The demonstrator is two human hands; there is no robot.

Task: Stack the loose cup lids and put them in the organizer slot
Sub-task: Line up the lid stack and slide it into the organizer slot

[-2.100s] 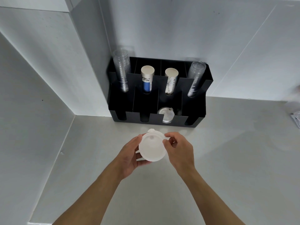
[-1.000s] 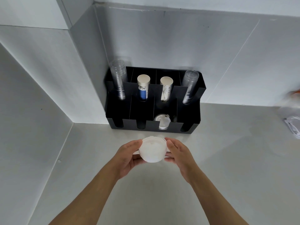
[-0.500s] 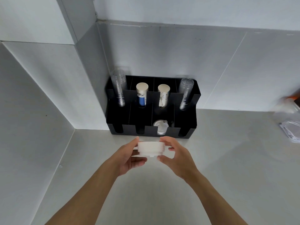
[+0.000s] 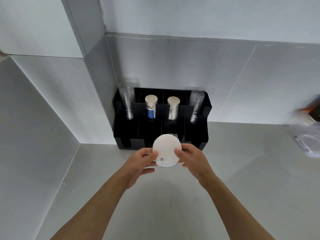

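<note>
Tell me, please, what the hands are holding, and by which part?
Both hands hold the lid stack by its rim: left hand on its left edge, right hand on its right edge.

The stack of lids [image 4: 165, 149] pinched between my left hand [image 4: 138, 164] and my right hand [image 4: 192, 160] looks like matt white plastic, smooth on its face. The organizer [image 4: 197, 134] behind it is black plastic with a dull, even finish. Its outer back slots hold clear plastic cups [image 4: 128, 103], glossy and see-through; the two middle ones hold printed paper cups [image 4: 151, 108]. The counter [image 4: 242, 170] is a smooth pale grey with a soft sheen, and the wall tiles [image 4: 173, 63] look slightly glossy.
</note>
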